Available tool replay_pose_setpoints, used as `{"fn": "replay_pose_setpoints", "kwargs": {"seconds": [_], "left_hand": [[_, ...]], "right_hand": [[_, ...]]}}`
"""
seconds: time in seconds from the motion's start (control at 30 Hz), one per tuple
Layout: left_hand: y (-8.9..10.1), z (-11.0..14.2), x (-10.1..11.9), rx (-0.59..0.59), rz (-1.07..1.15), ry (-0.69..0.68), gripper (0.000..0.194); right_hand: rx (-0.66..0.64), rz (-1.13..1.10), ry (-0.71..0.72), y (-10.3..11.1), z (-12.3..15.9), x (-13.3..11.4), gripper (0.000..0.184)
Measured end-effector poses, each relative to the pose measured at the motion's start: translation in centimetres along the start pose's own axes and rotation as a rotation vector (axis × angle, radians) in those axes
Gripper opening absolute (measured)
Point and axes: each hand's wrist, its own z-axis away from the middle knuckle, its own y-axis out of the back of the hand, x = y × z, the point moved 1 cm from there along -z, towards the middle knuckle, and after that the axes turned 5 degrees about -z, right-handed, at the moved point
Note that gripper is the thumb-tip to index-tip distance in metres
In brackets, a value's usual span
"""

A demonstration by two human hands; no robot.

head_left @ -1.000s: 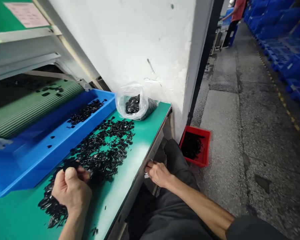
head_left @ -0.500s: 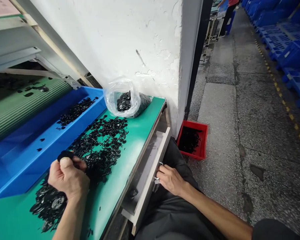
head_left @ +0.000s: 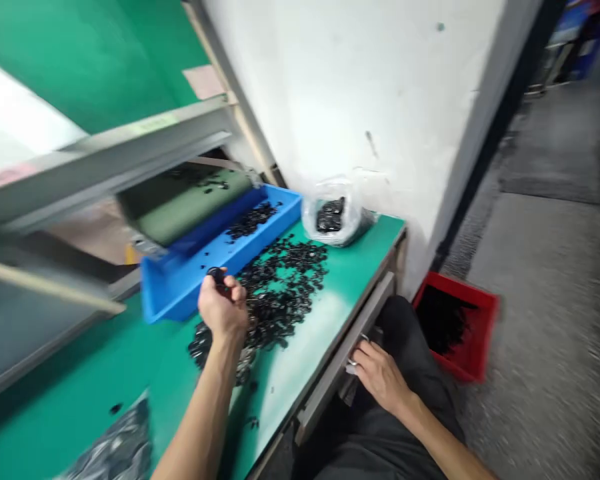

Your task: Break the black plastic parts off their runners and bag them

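Head view: looks forward and down along a green-topped bench (head_left: 360, 260) set against a white plaster wall (head_left: 360, 100).

Left hand (head_left: 223, 310): closed, fingertips and thumb pinching a black ring-shaped part (head_left: 217, 276), apparently raised to keep it apart from the loose parts below.

Right hand (head_left: 380, 380): fingers (head_left: 365, 360) half-curled at a small metal drawer pull (head_left: 354, 353) under the bench edge; whether they grip it cannot be told.

Loose black parts (head_left: 280, 293): spread in a thin layer at 2 o'clock from the left hand, likely so that single pieces stay within finger reach.

Blue tray (head_left: 190, 283): at 11 o'clock from the left hand, butted against the bench's far side, with more black parts inside; its walls seem placed to contain them.

Clear plastic bag (head_left: 330, 220): at 2 o'clock from the left hand, against the wall, holding black parts.

Red bin (head_left: 480, 333): on the floor at 2 o'clock from the right hand, holding black material.
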Motion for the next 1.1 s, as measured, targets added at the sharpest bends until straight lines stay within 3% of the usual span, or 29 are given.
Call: {"fn": "replay_pose_setpoints", "kwargs": {"seconds": [0.23,0.3,0.37,0.47,0.53,0.6,0.7,0.8,0.87,0.93,1.0,1.1], "left_hand": [[6.3,-0.6,2.2,0.06,0.23,0.128,0.023],[7.8,0.0,2.1,0.065,0.281,0.195,0.025],[9.0,1.0,2.0,0.055,0.323,0.273,0.022],[10.2,3.0,1.9,0.032,0.374,0.395,0.016],[10.9,4.3,1.9,0.026,0.41,0.455,0.015],[11.7,5.2,1.8,0.034,0.45,0.497,0.017],[12.9,6.2,1.5,0.056,0.506,0.556,0.024],[13.9,6.7,1.4,0.081,0.531,0.604,0.028],[14.4,6.9,1.6,0.075,0.528,0.604,0.027],[14.6,7.3,1.7,0.02,0.497,0.599,0.025],[14.6,7.9,1.8,-0.112,0.419,0.619,0.025],[14.2,9.6,1.5,-0.501,0.218,0.663,0.034]], "right_hand": [[0.047,-0.021,0.076,-1.8,-1.7,0.7,0.022],[0.029,-0.022,0.099,-0.6,-1.8,0.0,0.021],[-0.075,-0.066,0.126,1.7,-1.9,-1.6,0.021],[-0.261,-0.185,0.189,5.5,-3.4,-5.5,0.019],[-0.321,-0.262,0.238,6.7,-5.3,-8.4,0.022],[-0.401,-0.299,0.253,6.1,-7.6,-10.7,0.023],[-0.505,-0.352,0.391,3.4,-10.5,-12.6,0.025],[-0.51,-0.408,0.346,1.2,-12.8,-12.0,0.027],[-0.455,-0.412,0.263,0.8,-14.2,-11.0,0.025],[-0.389,-0.386,0.23,1.1,-15.6,-10.1,0.024],[-0.339,-0.352,0.235,1.5,-16.9,-9.6,0.023],[-0.306,-0.298,0.259,1.6,-18.3,-9.7,0.022]]}}
